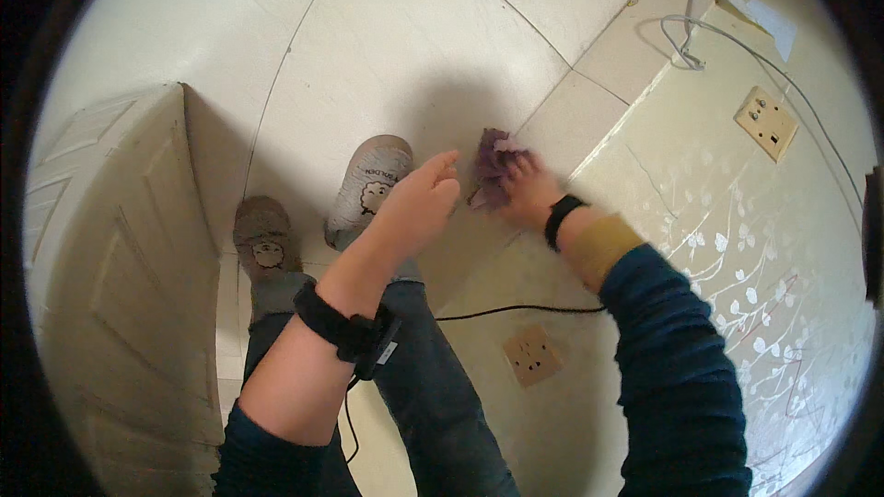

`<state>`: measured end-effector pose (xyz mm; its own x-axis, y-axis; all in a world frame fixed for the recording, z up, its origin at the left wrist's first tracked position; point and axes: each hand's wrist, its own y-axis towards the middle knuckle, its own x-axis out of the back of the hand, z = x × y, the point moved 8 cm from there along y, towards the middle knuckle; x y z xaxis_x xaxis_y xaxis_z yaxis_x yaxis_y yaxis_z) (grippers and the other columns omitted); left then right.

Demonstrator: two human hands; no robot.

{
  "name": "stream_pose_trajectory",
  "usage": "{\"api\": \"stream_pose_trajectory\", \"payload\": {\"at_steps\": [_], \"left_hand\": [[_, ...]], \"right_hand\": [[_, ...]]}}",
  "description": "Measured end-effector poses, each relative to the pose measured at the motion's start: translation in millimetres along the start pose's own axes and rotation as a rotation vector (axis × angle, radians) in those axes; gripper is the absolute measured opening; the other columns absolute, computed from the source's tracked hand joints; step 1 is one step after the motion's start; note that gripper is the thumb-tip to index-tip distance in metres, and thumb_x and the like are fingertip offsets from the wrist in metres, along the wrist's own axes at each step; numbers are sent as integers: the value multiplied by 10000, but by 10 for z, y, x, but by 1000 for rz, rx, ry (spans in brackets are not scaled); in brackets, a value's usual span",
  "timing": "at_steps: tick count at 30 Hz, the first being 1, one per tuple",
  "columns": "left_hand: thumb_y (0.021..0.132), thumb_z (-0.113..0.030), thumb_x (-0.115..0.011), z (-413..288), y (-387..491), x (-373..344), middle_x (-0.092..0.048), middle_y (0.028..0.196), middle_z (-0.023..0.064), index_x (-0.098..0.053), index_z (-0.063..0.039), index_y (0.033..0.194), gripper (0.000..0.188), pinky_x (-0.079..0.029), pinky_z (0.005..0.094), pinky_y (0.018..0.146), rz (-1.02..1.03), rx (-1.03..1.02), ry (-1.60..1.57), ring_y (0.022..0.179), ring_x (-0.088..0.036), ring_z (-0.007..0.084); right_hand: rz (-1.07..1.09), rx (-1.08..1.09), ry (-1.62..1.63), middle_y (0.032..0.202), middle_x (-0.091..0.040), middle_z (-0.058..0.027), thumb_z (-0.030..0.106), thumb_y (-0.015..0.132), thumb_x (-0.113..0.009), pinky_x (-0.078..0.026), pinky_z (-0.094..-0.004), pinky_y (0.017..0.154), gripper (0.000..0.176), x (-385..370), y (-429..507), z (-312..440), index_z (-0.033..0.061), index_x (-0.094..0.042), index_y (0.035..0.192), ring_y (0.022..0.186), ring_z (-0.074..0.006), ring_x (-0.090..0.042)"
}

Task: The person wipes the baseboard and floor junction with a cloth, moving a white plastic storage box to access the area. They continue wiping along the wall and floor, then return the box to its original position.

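A crumpled purple cloth (489,169) lies against the pale tiles, where the floor meets the tile strip along the wall's foot. My right hand (532,190) presses on it from the right, with the fingers bunched into its folds; a black band circles that wrist. To the left of the cloth and apart from it, my left hand (421,200) hangs above my slipper (369,183), slightly blurred. Its fingers are loosely curled and nothing shows in them, though the palm is hidden. A black strap with a small device (359,338) sits on my left forearm.
A panelled door (138,255) stands at the left. On the right wall are a socket plate (766,123), a loose grey cable (753,55) and a torn paper piece (770,21). Another socket (533,357) and a black cord (518,308) are below my hands.
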<state>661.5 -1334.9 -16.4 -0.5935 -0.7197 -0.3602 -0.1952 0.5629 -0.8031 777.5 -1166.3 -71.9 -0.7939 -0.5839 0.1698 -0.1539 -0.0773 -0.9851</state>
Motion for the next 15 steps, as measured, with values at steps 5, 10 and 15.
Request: {"api": "stream_pose_trajectory", "payload": {"at_steps": [5, 10, 15], "left_hand": [[874, -189, -423, -46, 114, 138, -578, 1166, 144, -416, -9, 1314, 475, -421, 296, 887, -41, -26, -20, 1060, -549, 221], [900, -195, -412, 17, 304, 149, -532, 1234, 108, -411, -14, 1334, 471, -386, 288, 906, 11, 103, -105, 1067, -488, 166], [866, -166, -415, -181, 233, 39, -582, 981, 99, -429, 10, 1297, 465, -425, 284, 843, -37, -8, -17, 921, -546, 178]], "right_hand": [[135, -410, 8, 1475, -296, -16, 558, 881, -329, -52, -496, 1096, 623, 246, 219, -1789, 186, -380, 1378, 1371, -193, -217], [65, -530, -4, 1513, -154, -142, 531, 883, -283, -14, -499, 1110, 714, 22, 374, -1686, 93, -231, 1445, 1400, -322, -108], [125, -158, 121, 1492, -185, -196, 614, 854, -337, 20, -506, 1112, 775, -330, 364, -26, 79, -311, 1414, 1389, -386, -78]]}}
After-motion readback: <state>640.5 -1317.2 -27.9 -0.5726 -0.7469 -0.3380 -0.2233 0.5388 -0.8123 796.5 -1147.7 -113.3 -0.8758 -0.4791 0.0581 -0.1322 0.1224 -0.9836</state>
